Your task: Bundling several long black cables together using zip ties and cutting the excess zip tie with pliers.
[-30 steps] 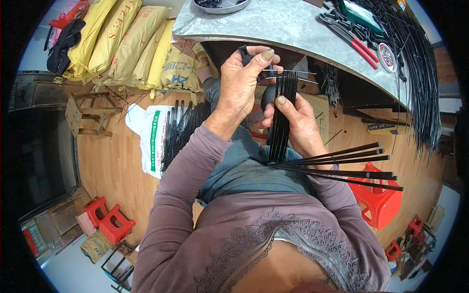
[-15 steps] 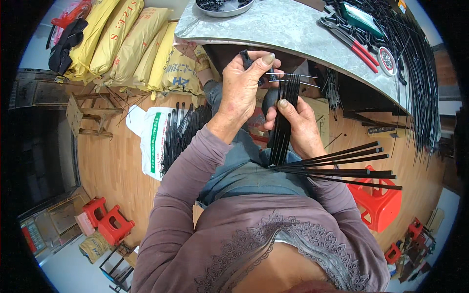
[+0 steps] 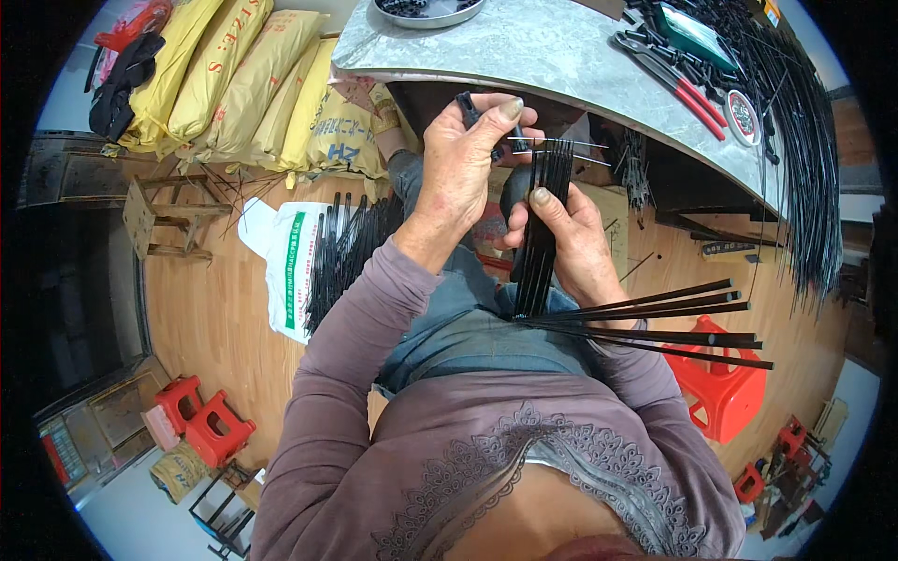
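My left hand is closed on a black plastic piece, which shows between thumb and fingers. Two thin metal prongs stick out to the right from that hand and cross the upper ends of a bundle of black rods. My right hand grips this bundle, thumb in front and fingers behind. The bundle stands upright over my lap. From its lower end, longer black rods fan out to the right, over my right forearm. My fingers partly hide how the prongs meet the rods.
A grey marbled table is in front, holding a metal tray, red-handled cutters and a small dish. Many black rods hang off its right side. More rods lie left on a white sack. A red stool stands at right.
Both hands keep their holds and have hardly moved. The fanned rods have shifted very slightly to the right.
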### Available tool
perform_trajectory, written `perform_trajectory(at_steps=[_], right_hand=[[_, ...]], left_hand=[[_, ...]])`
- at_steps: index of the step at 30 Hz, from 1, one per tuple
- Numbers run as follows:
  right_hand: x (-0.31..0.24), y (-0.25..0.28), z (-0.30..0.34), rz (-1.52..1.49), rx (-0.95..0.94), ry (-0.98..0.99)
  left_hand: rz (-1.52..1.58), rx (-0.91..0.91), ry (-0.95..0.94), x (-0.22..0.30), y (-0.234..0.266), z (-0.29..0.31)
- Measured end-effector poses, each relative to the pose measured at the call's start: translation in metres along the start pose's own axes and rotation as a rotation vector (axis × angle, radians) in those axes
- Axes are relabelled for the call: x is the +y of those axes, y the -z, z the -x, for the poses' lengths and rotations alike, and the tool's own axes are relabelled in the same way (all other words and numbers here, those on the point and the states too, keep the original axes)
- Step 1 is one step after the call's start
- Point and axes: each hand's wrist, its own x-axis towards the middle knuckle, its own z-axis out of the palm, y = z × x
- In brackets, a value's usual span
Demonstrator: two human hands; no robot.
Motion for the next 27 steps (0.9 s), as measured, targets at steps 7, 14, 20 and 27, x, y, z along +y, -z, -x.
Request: perform_trajectory(at_steps=[7,14,20,27], right_hand=[[0.003,0.002,-0.002,-0.006,-0.007,-0.002],[0.003,0.002,-0.002,-0.014,0.012,0.008],[0.004,0.002,-0.002,-0.01,0.011,0.021],[0.004,0.003,-0.001,-0.011,-0.021,-0.001]], left_hand=[[0.019,-0.04,-0.004,0.002,-0.002,0.002],[0.112,-0.097,0.043,0.003,-0.005,0.0],[0.131,-0.066,0.09,-0.005,0.012,-0.007],[0.126,-0.056,0.097,-0.002,0.008,-0.004]])
